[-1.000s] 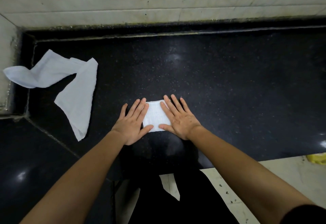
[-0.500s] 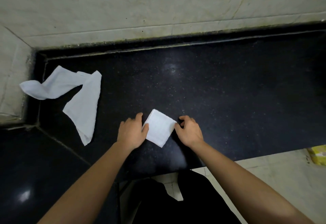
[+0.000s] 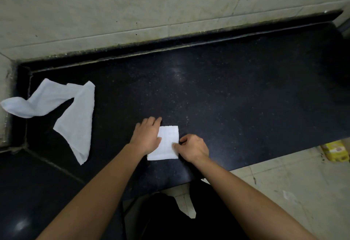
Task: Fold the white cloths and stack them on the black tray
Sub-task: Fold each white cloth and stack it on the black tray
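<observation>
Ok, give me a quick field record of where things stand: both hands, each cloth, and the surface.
folded cloth: small white rectangle, lying flat on the black counter near its front edge
left hand: rests on the folded cloth's left side, fingers fairly straight
right hand: thumb and fingers pinch the folded cloth's right edge
unfolded cloth: crumpled at the counter's far left, no hand on it
yellow object: on the floor at right, too blurred to identify
progress: one cloth folded, one not
</observation>
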`<control>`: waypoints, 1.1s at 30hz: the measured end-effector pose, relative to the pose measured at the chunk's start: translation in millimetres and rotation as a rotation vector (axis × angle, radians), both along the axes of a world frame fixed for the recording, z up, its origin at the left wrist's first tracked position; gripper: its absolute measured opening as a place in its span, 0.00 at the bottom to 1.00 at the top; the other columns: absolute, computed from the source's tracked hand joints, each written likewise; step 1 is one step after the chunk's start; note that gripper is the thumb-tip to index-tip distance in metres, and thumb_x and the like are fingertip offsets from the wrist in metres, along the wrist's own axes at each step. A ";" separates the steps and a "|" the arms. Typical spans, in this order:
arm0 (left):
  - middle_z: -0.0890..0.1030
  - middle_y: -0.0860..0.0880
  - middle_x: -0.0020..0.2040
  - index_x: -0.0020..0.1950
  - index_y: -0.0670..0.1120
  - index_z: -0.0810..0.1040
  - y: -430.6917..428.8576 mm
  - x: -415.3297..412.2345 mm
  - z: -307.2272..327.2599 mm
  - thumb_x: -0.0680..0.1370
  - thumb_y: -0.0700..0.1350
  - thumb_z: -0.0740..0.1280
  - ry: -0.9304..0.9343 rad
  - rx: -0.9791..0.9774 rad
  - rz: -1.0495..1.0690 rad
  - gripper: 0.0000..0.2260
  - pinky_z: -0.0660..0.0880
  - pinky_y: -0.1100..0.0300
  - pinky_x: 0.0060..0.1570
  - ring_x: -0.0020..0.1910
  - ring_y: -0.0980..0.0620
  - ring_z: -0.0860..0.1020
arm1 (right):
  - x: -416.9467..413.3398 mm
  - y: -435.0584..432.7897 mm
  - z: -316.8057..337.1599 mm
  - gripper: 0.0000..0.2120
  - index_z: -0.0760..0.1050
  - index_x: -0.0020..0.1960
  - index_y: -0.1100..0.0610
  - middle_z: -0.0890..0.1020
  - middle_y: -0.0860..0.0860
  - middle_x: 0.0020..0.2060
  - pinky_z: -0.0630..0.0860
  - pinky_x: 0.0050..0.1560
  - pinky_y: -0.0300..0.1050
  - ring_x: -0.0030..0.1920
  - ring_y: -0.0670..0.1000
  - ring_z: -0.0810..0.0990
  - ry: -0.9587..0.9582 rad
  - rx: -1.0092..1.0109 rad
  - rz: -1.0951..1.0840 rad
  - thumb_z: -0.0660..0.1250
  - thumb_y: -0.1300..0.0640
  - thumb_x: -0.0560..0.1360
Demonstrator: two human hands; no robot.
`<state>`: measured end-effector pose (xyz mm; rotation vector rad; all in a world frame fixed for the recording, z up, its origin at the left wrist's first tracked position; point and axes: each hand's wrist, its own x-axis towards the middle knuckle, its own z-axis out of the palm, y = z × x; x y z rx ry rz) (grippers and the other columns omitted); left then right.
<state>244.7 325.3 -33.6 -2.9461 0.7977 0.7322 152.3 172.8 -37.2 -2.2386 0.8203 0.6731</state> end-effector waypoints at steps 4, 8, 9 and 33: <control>0.72 0.48 0.68 0.74 0.50 0.64 -6.0 8.4 -4.8 0.78 0.51 0.69 0.035 0.074 -0.036 0.27 0.66 0.46 0.67 0.68 0.46 0.69 | 0.6 1.2 -1.9 0.09 0.79 0.51 0.45 0.82 0.45 0.51 0.73 0.44 0.41 0.52 0.49 0.80 0.025 0.058 -0.024 0.70 0.45 0.72; 0.76 0.49 0.59 0.61 0.50 0.75 2.9 8.9 2.2 0.78 0.50 0.67 0.125 0.076 0.014 0.12 0.68 0.49 0.62 0.61 0.47 0.72 | 1.8 -3.9 -2.4 0.04 0.78 0.46 0.47 0.83 0.44 0.48 0.78 0.51 0.43 0.50 0.46 0.80 -0.043 0.206 -0.062 0.70 0.48 0.72; 0.75 0.49 0.56 0.56 0.50 0.76 8.6 7.6 4.3 0.78 0.50 0.67 0.154 0.039 0.052 0.09 0.69 0.50 0.60 0.59 0.48 0.72 | 1.8 -4.9 -0.8 0.04 0.78 0.46 0.48 0.82 0.44 0.46 0.78 0.50 0.43 0.49 0.46 0.80 -0.076 0.251 -0.079 0.70 0.49 0.72; 0.85 0.48 0.53 0.59 0.48 0.81 -38.1 -27.1 101.6 0.73 0.45 0.76 0.943 -0.914 0.200 0.15 0.79 0.57 0.54 0.53 0.52 0.83 | -55.6 -88.8 116.6 0.19 0.80 0.60 0.54 0.82 0.59 0.46 0.80 0.53 0.43 0.47 0.54 0.83 -0.360 0.536 -0.092 0.75 0.66 0.71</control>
